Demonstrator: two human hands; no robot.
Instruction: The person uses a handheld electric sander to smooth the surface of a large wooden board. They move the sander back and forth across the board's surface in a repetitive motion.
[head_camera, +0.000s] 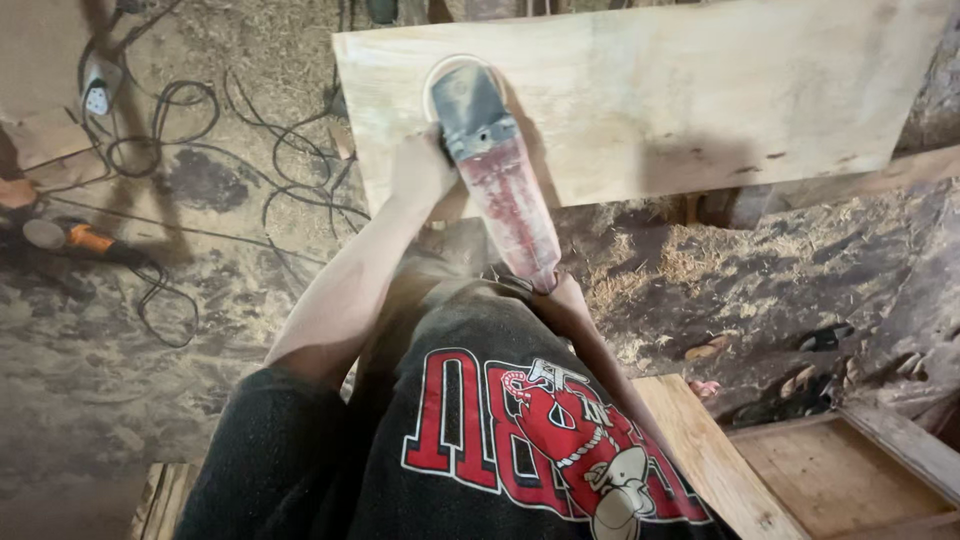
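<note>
A dusty red angle grinder with a grey head and a round pale disc rests on a wide pale wooden board. The disc sits near the board's left end. My left hand grips the grinder at its head, on the left side. My right hand holds the rear end of the red body, close to my chest. My black shirt with a red and white print fills the lower middle of the view.
Black cables loop over the sawdust-covered floor at left, beside a white power socket. An orange power tool lies at the far left. A wooden box frame and a plank sit at lower right.
</note>
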